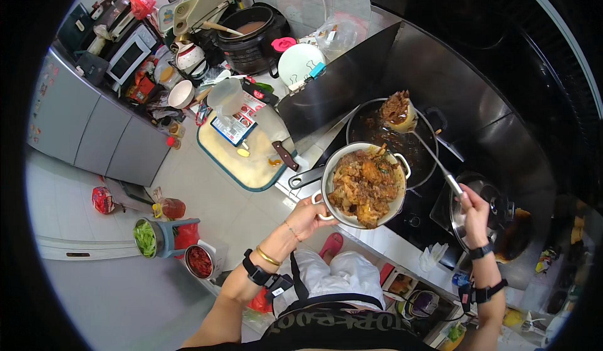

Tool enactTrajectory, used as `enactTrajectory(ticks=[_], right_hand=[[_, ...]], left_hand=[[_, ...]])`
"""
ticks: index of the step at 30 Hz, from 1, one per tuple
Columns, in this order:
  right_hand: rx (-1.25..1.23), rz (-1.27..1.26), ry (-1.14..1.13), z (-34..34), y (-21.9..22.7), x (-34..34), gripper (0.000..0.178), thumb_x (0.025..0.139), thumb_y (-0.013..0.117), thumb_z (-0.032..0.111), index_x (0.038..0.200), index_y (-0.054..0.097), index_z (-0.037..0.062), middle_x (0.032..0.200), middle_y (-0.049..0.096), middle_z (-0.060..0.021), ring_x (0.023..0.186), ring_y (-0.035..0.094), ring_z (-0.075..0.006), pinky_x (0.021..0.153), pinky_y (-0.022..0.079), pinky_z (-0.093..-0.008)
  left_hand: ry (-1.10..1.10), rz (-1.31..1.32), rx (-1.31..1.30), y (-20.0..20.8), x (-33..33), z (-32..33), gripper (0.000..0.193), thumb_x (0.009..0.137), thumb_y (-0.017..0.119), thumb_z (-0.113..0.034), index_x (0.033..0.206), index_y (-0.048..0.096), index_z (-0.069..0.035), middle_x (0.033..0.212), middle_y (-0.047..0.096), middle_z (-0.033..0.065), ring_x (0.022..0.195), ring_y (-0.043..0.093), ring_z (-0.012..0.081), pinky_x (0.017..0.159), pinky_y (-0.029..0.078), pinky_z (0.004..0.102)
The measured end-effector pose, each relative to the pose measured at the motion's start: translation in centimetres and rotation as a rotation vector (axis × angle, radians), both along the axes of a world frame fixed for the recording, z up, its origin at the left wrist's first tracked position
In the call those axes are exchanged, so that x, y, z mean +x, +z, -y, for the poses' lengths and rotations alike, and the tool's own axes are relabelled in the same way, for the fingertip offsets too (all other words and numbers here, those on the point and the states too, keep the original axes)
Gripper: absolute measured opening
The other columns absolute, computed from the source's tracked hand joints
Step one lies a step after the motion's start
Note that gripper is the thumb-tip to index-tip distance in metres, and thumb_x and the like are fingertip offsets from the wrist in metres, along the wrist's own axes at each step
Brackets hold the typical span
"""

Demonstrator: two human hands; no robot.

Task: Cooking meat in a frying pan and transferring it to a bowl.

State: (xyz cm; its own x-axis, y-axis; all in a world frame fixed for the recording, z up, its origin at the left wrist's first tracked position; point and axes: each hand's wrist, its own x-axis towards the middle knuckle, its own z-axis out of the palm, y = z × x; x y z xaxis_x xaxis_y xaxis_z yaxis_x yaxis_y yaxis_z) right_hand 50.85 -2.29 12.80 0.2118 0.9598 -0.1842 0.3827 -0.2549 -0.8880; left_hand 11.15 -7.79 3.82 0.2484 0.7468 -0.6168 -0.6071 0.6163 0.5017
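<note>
My left hand (306, 219) is closed around one loop handle of a white two-handled pot (326, 191), lifted at the near left edge of a dark frying pan (434, 136). Browned, saucy chunks of meat (366, 184) fill the pot. In my right hand (474, 216) is the grey grip of a long metal ladle (433, 154). Its bowl, over the far side of the pan, carries more brown chunks (396, 108). Dark sauce lies in the pan, which stands on the stove; its black handle (306, 178) points left, and the pot hides its near part.
Left of the stove, a cutting board (220, 153) bears a knife (284, 155) and a plastic-wrapped package (233, 130). A black cooker (248, 40) stands behind. A lidded pan (471, 210) sits at right. On a low stand at left is a bowl of cut greens (145, 238).
</note>
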Motion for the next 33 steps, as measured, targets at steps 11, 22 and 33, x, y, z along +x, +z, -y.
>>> enactTrajectory(ticks=[11, 22, 33], right_hand=[[0.65, 1.145, 0.301, 9.1, 15.8, -5.2, 0.028, 0.081, 0.059, -0.003, 0.107, 0.067, 0.003, 0.09, 0.063, -0.0114, 0.075, 0.059, -0.0248, 0.065, 0.046, -0.0319], [0.512, 0.852, 0.228, 10.1, 15.0, -3.4, 0.025, 0.087, 0.057, 0.001, 0.111, 0.066, -0.0003, 0.092, 0.066, -0.0121, 0.081, 0.061, -0.0215, 0.073, 0.047, -0.0301], [-0.006, 0.367, 0.149, -0.5, 7.6, 4.2, 0.024, 0.091, 0.057, 0.015, 0.107, 0.068, 0.0011, 0.074, 0.066, -0.0024, 0.059, 0.053, -0.0063, 0.054, 0.041, -0.0217]], left_hand=[[-0.031, 0.042, 0.116, -1.1, 1.0, -4.5, 0.046, 0.078, 0.042, 0.009, 0.124, 0.046, 0.001, 0.118, 0.057, 0.0164, 0.105, 0.062, 0.0305, 0.091, 0.054, 0.0453], [-0.018, 0.066, 0.13, -0.9, 1.1, -4.6, 0.047, 0.077, 0.044, 0.008, 0.124, 0.047, 0.0, 0.12, 0.057, 0.0166, 0.104, 0.062, 0.0302, 0.088, 0.056, 0.0445], [-0.022, 0.037, 0.067, -1.4, 0.6, -2.2, 0.048, 0.074, 0.044, 0.01, 0.121, 0.048, 0.0, 0.11, 0.059, 0.0129, 0.1, 0.064, 0.027, 0.086, 0.057, 0.0421]])
